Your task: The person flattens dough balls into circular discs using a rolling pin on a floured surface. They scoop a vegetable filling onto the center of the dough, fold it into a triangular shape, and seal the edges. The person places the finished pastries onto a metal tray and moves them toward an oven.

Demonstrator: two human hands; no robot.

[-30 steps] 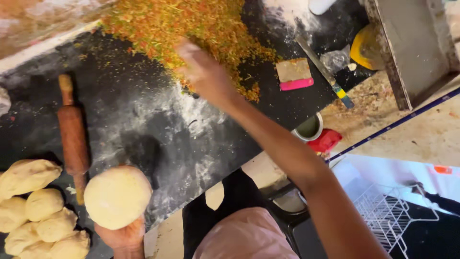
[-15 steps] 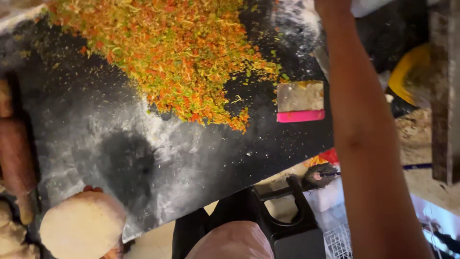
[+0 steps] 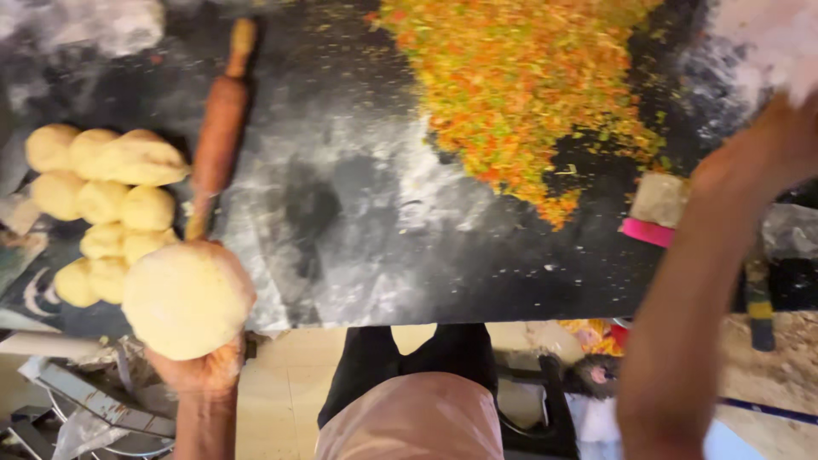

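Observation:
My left hand [image 3: 203,372] holds a flattened round of pale dough [image 3: 187,298] at the near left edge of the dark floured worktop [image 3: 366,221]. My right hand [image 3: 780,145] reaches to the far right edge, over a white flour patch [image 3: 767,43]; its fingers are blurred and partly cut off. A big heap of chopped orange and green vegetable filling [image 3: 520,85] lies at the top centre. A wooden rolling pin [image 3: 220,128] lies to the left of the floured area.
Several dough balls [image 3: 102,200] are piled at the left. A scraper with a pink handle [image 3: 658,213] lies right of the filling. Below the counter edge are my lap, a black stool and a wire rack [image 3: 102,409].
The view has swung left, so the rolling pin and dough balls are in sight again. My right arm has lowered towards the right edge; the left hand still carries the dough round.

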